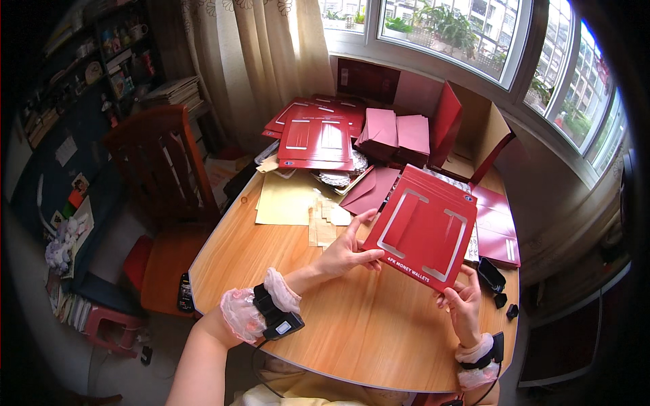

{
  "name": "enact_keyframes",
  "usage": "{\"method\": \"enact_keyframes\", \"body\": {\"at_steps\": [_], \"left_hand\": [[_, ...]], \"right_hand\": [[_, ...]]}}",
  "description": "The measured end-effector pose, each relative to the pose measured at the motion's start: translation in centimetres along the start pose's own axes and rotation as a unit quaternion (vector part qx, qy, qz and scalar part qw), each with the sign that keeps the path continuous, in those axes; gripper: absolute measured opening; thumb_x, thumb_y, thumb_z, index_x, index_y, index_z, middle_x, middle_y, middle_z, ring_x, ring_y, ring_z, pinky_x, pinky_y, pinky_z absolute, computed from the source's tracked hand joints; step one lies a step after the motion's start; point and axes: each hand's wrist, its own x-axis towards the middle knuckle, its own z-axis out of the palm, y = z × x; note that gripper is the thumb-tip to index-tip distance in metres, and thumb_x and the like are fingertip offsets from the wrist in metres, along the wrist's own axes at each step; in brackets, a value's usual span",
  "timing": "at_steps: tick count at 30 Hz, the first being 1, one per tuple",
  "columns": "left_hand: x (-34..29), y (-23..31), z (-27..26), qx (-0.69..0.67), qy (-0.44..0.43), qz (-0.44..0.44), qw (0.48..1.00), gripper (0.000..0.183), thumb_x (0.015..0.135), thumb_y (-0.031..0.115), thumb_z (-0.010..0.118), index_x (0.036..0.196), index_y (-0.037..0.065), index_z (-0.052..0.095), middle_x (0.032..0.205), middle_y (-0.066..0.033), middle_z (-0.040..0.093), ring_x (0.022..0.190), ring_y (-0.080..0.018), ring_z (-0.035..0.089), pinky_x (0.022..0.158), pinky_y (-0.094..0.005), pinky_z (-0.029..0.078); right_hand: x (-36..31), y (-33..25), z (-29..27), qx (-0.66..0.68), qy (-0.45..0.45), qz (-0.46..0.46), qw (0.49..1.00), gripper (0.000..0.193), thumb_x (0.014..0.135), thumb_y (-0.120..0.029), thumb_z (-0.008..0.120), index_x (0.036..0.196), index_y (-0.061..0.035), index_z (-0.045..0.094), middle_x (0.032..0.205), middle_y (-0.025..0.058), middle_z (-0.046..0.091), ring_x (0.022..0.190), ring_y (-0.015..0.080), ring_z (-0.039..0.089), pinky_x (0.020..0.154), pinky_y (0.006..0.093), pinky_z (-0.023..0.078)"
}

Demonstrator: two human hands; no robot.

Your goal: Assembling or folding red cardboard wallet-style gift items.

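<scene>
Both hands hold up a red cardboard packaging card (428, 230), tilted above the wooden table, with pale bracket-shaped slots on its face. My left hand (347, 257) grips its left edge, thumb in front and fingers partly behind. At the lower right corner my right hand (464, 303) pinches the card's edge. Beyond it, similar red cards (317, 135) lie in a loose pile. Stacks of pink envelopes (396, 132) stand beside that pile, and a darker pink envelope (371, 191) lies nearer the card I hold.
An open red cardboard box (474, 132) stands at the back right by the window. Yellow paper (288, 197) and tan paper strips (323, 223) lie left of centre. Small black objects (492, 276) sit near the right table edge. A wooden chair (159, 169) is at the left.
</scene>
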Motion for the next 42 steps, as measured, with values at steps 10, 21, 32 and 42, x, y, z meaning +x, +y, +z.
{"method": "enact_keyframes", "body": {"at_steps": [10,21,32,42], "left_hand": [[-0.4,0.5,-0.2,-0.097,-0.077,-0.034,0.992,0.021,0.097,0.013,0.059,0.113,0.001,0.066,0.100,-0.0077,0.068,0.078,-0.0084,0.064,0.068,-0.0205,0.052],[-0.9,3.0,-0.4,0.098,-0.110,0.059,0.987,0.052,0.092,0.036,0.066,0.133,0.007,0.054,0.074,0.0011,0.062,0.063,-0.0053,0.056,0.059,-0.0217,0.047],[-0.2,2.1,-1.3,0.004,-0.013,0.043,0.999,0.048,0.100,0.046,0.048,0.114,0.004,0.066,0.081,0.0019,0.056,0.069,-0.0043,0.048,0.058,-0.0206,0.042],[0.2,2.5,-0.1,0.061,-0.067,-0.103,0.991,0.056,0.102,0.050,0.035,0.126,0.005,0.058,0.106,-0.0089,0.068,0.102,-0.0153,0.064,0.088,-0.0280,0.051]], "right_hand": [[-2.1,-2.5,0.4,-0.325,0.027,-0.332,0.885,0.028,0.082,-0.005,0.073,0.108,0.0002,0.064,0.086,0.0119,0.068,0.081,0.0220,0.070,0.068,0.0269,0.053],[-3.9,-8.4,-0.2,-0.521,0.160,-0.552,0.630,0.015,0.080,-0.011,0.075,0.091,-0.0043,0.068,0.065,0.0071,0.060,0.056,0.0213,0.059,0.055,0.0314,0.045],[-4.2,-11.6,-3.0,-0.069,0.143,-0.435,0.887,0.028,0.097,-0.033,0.058,0.106,-0.0080,0.052,0.097,0.0048,0.054,0.086,0.0155,0.051,0.082,0.0291,0.044],[1.6,0.6,0.1,0.090,-0.010,0.029,0.996,0.014,0.099,-0.017,0.056,0.104,-0.0038,0.058,0.096,0.0028,0.067,0.081,0.0072,0.062,0.073,0.0205,0.052]]}}
